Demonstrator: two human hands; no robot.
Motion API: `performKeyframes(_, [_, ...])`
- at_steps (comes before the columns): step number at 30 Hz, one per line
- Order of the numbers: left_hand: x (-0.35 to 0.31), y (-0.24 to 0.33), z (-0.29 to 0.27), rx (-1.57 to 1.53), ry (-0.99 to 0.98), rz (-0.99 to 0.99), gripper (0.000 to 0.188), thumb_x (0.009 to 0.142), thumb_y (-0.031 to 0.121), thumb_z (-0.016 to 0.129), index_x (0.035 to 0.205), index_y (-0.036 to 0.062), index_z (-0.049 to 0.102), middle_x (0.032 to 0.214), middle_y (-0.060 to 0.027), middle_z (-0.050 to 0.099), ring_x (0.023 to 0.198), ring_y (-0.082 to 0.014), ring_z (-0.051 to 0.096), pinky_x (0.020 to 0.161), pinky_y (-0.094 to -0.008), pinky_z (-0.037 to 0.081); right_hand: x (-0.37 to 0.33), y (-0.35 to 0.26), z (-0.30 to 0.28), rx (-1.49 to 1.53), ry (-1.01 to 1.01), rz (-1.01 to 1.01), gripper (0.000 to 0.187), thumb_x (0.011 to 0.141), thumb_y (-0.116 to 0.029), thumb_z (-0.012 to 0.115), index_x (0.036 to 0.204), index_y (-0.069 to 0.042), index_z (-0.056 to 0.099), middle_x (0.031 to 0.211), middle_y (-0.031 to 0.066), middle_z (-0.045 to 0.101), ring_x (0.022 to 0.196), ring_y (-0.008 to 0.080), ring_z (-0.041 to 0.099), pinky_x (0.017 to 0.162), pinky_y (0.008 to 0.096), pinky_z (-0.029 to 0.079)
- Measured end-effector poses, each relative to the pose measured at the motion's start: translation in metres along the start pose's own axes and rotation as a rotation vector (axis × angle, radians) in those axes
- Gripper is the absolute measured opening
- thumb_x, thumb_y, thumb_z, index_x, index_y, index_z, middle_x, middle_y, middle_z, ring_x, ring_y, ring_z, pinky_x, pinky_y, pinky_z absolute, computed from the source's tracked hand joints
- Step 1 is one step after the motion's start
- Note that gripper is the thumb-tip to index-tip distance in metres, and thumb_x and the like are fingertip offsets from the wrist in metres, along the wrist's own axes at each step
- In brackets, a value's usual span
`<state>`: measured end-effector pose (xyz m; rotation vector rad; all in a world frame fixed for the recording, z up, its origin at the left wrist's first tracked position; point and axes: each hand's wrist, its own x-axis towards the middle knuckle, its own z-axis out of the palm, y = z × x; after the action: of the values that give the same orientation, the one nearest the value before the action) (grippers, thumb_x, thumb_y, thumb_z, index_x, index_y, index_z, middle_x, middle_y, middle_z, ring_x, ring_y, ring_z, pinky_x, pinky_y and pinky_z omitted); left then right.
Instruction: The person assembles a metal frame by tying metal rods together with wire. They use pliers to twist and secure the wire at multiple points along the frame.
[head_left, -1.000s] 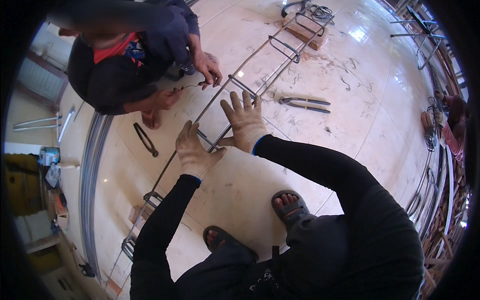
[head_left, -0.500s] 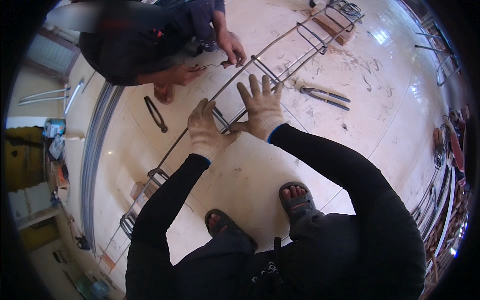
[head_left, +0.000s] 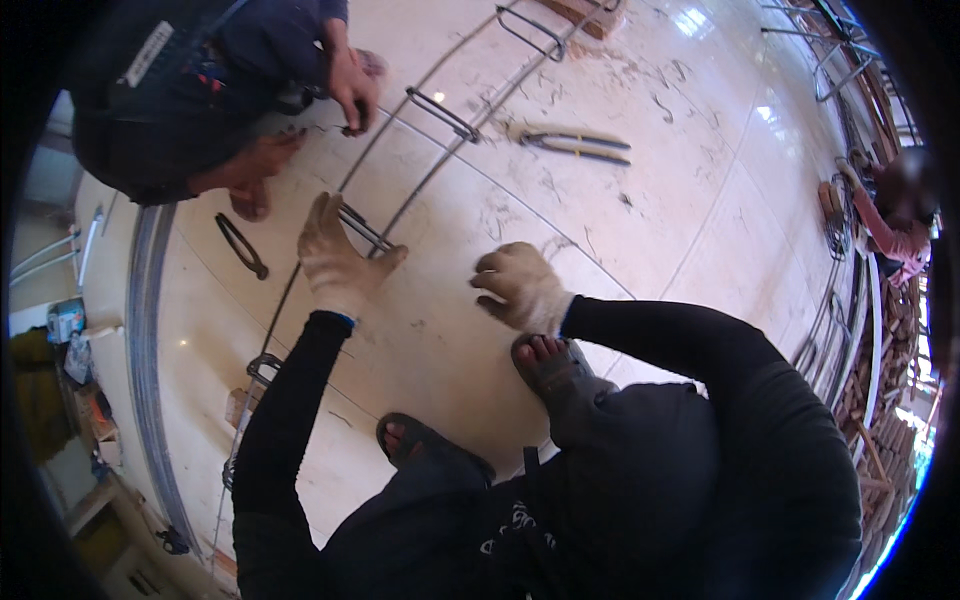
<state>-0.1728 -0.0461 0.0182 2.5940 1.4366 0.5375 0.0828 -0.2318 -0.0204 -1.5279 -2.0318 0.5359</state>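
Observation:
A long cage of thin steel bars with rectangular stirrups (head_left: 443,113) runs diagonally across the tiled floor. My left hand (head_left: 342,262), in a pale work glove, is at the cage with fingers stretched and thumb out, beside a stirrup (head_left: 365,230). Whether it presses on the bar is hard to see. My right hand (head_left: 522,288), gloved too, hovers away from the cage above my foot, fingers loosely bent and apart, nothing in them. Across the cage, a co-worker's hand (head_left: 355,92) is near the bars; a short thin wire shows between that person's two hands.
Pincers with yellow-and-black handles (head_left: 575,143) lie right of the cage, dark pincers (head_left: 240,245) left of it. Wire scraps litter the tiles. A bundle of long steel bars (head_left: 146,350) lies at the left. Another person (head_left: 895,215) is at the far right, near stacked wood.
My right hand has left the cage and drawn back toward my body, its fingers bending. The left stays by a stirrup. The view has shifted, and a person now shows at far right.

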Motion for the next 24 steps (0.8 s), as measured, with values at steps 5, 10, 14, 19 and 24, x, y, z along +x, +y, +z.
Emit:
performKeyframes(5, [-0.002,0.005,-0.011,0.001,-0.001,-0.001,0.125,0.057,0.047,0.107,0.156,-0.0027,0.049,0.159,-0.0269,0.051,0.145,-0.0444,0.050,0.122,-0.0569,0.043,-0.070,0.038,-0.048,-0.240,0.076,0.464,0.032,0.085,-0.011,0.077,0.117,-0.012,0.080,0.112,0.0147,0.075,0.108,0.0393,0.068,0.095,0.0499,0.054])
performKeyframes(10, [-0.026,0.000,-0.019,-0.073,0.161,0.155,0.115,0.061,0.039,0.105,0.153,-0.0016,0.050,0.156,-0.0263,0.053,0.144,-0.0459,0.049,0.118,-0.0609,0.041,-0.067,0.065,-0.068,-0.318,0.008,0.365,0.035,0.089,-0.016,0.082,0.124,-0.014,0.080,0.124,0.0146,0.073,0.117,0.0384,0.066,0.097,0.0493,0.054])
performKeyframes(14, [-0.051,0.011,-0.015,-0.159,0.204,0.221,0.098,0.069,0.032,0.099,0.150,0.0017,0.053,0.155,-0.0235,0.055,0.144,-0.0460,0.049,0.117,-0.0616,0.041,-0.048,0.080,-0.055,-0.300,-0.256,0.237,0.016,0.093,-0.022,0.079,0.107,-0.016,0.081,0.108,0.0104,0.075,0.104,0.0366,0.070,0.089,0.0475,0.058])
performKeyframes(19, [-0.076,0.031,-0.019,-0.313,0.129,0.145,0.073,0.079,0.023,0.093,0.143,0.0057,0.061,0.147,-0.0185,0.062,0.139,-0.0422,0.056,0.115,-0.0563,0.044,-0.028,0.057,-0.019,0.236,0.003,0.456,0.015,0.096,-0.017,0.079,0.103,-0.005,0.078,0.100,0.0149,0.077,0.094,0.0343,0.074,0.087,0.0448,0.059])
performKeyframes(24, [-0.086,0.047,-0.035,-0.464,0.081,-0.146,0.051,0.084,0.016,0.088,0.129,0.0050,0.069,0.131,-0.0151,0.071,0.124,-0.0360,0.066,0.107,-0.0484,0.052,0.027,-0.026,-0.032,0.477,-0.117,0.608,0.021,0.100,-0.022,0.076,0.106,-0.002,0.077,0.094,0.0137,0.080,0.081,0.0212,0.075,0.076,0.0380,0.059])
